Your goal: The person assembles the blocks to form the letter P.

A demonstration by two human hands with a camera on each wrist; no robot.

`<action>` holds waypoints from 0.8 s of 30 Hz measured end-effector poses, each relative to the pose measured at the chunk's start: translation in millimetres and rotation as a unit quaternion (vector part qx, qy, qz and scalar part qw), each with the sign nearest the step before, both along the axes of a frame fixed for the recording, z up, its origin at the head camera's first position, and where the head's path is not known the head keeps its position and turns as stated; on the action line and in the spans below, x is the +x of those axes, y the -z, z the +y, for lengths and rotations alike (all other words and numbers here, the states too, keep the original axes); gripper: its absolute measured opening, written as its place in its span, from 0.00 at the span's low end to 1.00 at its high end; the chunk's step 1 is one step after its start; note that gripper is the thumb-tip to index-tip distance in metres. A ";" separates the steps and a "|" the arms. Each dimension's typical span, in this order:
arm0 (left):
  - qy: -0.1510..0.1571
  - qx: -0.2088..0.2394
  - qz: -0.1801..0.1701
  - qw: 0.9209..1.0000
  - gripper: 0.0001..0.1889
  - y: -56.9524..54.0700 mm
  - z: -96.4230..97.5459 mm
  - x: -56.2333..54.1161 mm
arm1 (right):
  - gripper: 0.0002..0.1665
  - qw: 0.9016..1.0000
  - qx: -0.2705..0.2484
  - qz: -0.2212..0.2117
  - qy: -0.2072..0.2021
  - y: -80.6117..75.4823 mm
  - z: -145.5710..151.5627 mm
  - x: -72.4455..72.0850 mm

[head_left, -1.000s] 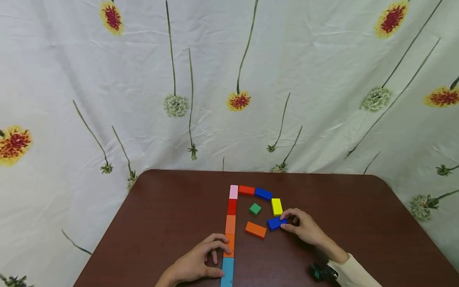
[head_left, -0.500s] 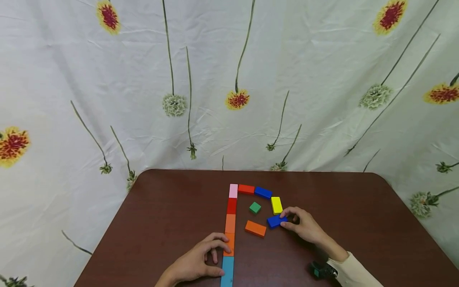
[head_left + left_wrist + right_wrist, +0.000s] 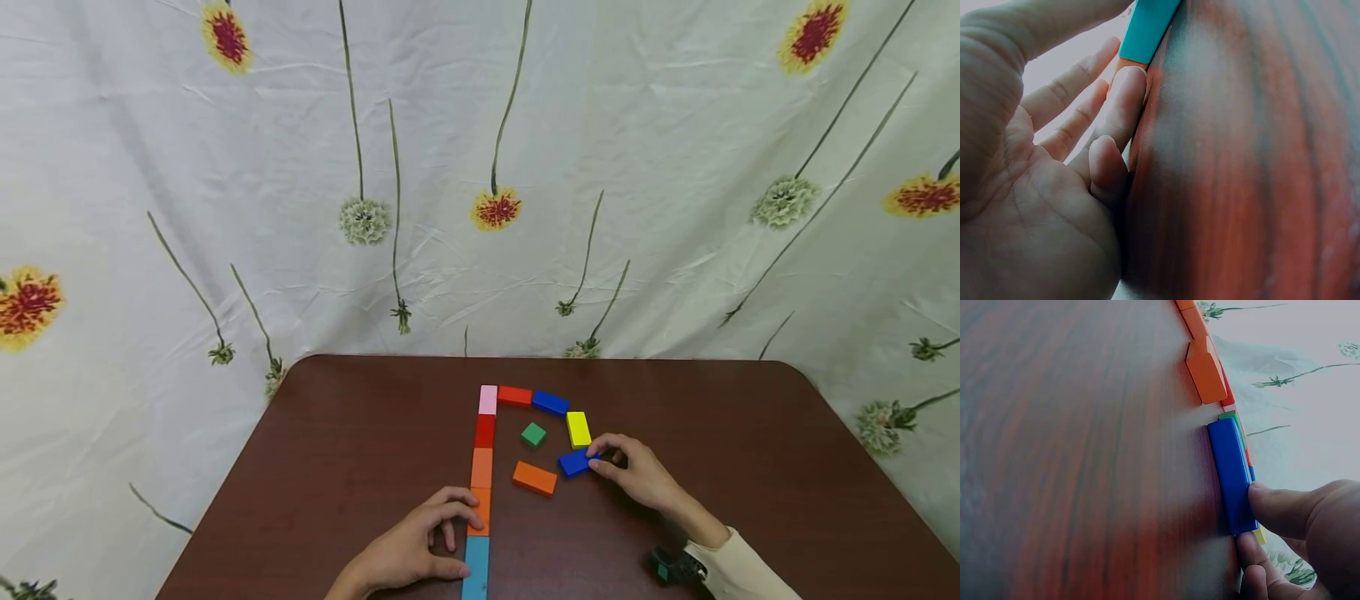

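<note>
Thumb and index finger of my right hand (image 3: 639,477) pinch the right end of a blue block (image 3: 572,463) on the table. In the right wrist view the thumb (image 3: 1282,505) lies along one side of this blue block, and the index fingertip touches its near end. The block's far corner is close below a yellow block (image 3: 578,429). My left hand (image 3: 408,542) rests at a straight row of blocks: fingertips on an orange block (image 3: 485,502), thumb at the left edge of a light blue block (image 3: 476,571). Its fingers are loosely bent.
Beyond the left hand the row continues with a light orange block (image 3: 482,467), a red block (image 3: 485,432) and a pink block (image 3: 488,400). Another red block (image 3: 515,396) and a blue one curve rightward. A green block (image 3: 533,434) and a loose orange block (image 3: 535,478) lie inside.
My right fingertips have slid very slightly right along the blue block. The left hand and the other blocks keep their places; the head view has shifted a little.
</note>
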State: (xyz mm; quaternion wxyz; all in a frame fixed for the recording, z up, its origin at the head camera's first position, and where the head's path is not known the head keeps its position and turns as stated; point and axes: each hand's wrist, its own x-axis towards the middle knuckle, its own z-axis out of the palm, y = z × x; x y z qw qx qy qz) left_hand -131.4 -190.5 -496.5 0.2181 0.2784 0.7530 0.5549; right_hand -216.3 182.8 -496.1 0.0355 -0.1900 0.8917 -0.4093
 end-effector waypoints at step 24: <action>-0.005 -0.012 0.009 1.000 0.19 0.5 -0.2 -0.4 | 0.11 0.996 -0.059 -0.060 0.038 -18.0 1.6 0.4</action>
